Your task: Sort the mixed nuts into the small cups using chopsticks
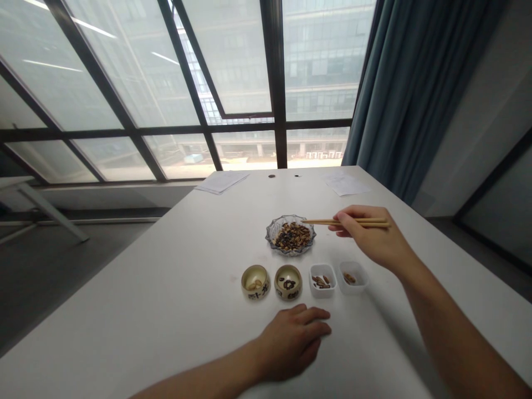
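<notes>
Tan wooden chopsticks (320, 221), gripped in the right hand (368, 235), could nudge the scalloped clear-glass bowl (273, 226) if lowered carelessly; left hand (291, 339) empty.

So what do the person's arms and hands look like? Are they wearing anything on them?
Both are ordinary, bare human hands. The left hand and right hand have no gloves, and no rings show. The left forearm and right forearm are bare too: no sleeves, watch or bracelet in view.
</notes>
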`<action>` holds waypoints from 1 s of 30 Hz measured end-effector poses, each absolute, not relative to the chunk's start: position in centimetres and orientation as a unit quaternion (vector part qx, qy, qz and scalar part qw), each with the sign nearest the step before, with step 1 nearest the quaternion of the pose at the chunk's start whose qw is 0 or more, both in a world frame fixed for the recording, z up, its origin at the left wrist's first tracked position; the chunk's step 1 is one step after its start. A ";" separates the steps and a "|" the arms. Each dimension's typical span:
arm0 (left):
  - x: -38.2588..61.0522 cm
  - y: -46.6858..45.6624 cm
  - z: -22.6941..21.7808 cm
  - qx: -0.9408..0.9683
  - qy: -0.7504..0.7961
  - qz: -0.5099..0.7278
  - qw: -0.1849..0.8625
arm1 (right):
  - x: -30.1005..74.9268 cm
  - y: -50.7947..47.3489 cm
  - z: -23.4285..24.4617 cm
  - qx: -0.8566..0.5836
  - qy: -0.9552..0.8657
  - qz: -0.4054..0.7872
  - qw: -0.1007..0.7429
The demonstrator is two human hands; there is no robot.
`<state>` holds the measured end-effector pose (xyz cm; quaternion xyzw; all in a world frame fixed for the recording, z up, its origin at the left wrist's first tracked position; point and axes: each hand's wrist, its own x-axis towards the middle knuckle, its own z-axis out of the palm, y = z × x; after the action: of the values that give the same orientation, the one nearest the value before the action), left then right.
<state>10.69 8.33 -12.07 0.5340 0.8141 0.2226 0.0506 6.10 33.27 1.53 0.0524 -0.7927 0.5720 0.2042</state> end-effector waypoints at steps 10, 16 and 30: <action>10.7 8.4 -12.0 0.534 0.815 0.219 0.050 | 3.2 33.3 -1.5 0.069 -0.770 0.612 0.168; 10.8 8.3 -12.0 0.537 0.814 0.218 0.049 | 3.7 32.8 -1.2 0.084 -0.794 0.571 0.189; 10.7 8.4 -12.5 0.537 0.814 0.218 0.039 | 2.0 30.2 -4.1 0.144 -0.865 0.447 0.178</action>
<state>10.70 8.36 -12.48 0.5371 0.8140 0.2179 0.0389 1.98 30.23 -4.12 0.1440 -0.8646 0.4472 0.1782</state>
